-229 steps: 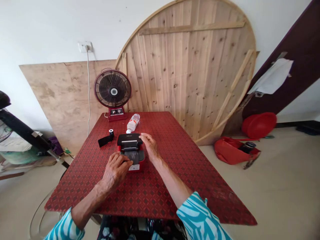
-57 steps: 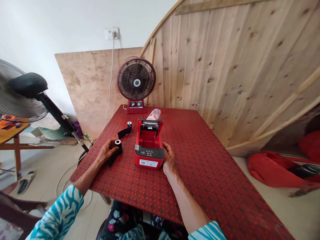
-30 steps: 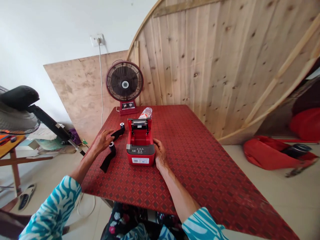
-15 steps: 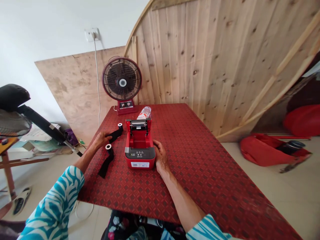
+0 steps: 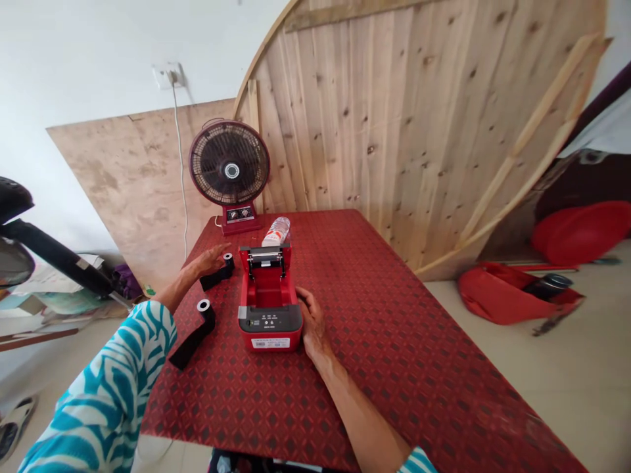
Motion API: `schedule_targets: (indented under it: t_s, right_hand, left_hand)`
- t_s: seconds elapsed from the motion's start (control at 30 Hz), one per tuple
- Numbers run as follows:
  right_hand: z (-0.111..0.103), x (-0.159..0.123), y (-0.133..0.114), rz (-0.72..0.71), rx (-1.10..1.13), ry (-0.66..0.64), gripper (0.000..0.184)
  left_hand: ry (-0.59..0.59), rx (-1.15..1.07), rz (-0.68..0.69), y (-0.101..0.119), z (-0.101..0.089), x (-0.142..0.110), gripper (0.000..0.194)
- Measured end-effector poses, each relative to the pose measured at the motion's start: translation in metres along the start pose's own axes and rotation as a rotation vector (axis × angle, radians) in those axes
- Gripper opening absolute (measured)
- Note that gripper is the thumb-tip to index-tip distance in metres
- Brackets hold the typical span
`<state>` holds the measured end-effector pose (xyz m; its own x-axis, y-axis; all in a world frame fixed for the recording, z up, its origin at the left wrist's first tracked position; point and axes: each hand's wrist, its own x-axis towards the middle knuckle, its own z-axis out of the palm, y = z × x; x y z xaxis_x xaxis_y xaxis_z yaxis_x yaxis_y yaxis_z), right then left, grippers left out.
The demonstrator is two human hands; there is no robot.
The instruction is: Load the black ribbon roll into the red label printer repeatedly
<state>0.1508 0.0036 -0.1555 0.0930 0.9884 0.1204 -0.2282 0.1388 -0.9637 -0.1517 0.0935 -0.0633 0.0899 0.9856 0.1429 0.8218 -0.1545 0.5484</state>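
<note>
A small red printer (image 5: 270, 320) with a dark grey front panel stands on the table, its lid raised at the back and its inside compartment showing. My right hand (image 5: 312, 325) holds the printer's right side, fingers bent along the casing. To the printer's left lie two black rolls with pale cores, each with a loose strip trailing. Over the farther black roll (image 5: 227, 269), my left hand (image 5: 210, 261) is open with fingers stretched out; whether it touches the roll I cannot tell. The nearer black roll (image 5: 206, 316) lies apart from both hands, its strip pointing toward the front left.
A dark red table fan (image 5: 231, 169) stands at the back left of the red patterned table (image 5: 374, 341). A clear plastic bottle (image 5: 277, 231) lies behind the printer. Wooden boards (image 5: 374, 118) lean behind the table. A red bag (image 5: 503, 299) is on the floor at right.
My left hand has let go of the farther roll's strip, and its fingers have stretched out farther back over the roll. My right hand stays at the printer. The whole view has shifted slightly.
</note>
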Motion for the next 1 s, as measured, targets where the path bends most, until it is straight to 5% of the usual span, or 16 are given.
schedule_targets:
  t_s: [0.2,0.4,0.67,1.0]
  right_hand:
    - [-0.001,-0.001,-0.003,0.008,-0.024,-0.017,0.032]
    - [0.000,-0.001,-0.003,-0.003,-0.019,-0.004,0.033]
    - [0.001,0.005,0.010,-0.005,0.000,-0.026,0.035]
    - [0.007,0.009,0.013,-0.102,-0.020,-0.039,0.036]
  left_hand:
    - [-0.048,-0.003,-0.008,0.001,0.007,0.001,0.045]
    - [0.028,-0.042,-0.077,0.010,-0.014,-0.016,0.029]
    - [0.159,-0.821,-0.086,0.077,-0.035,-0.080,0.039]
    - [-0.003,-0.608,0.004,0.141,-0.024,-0.116,0.056]
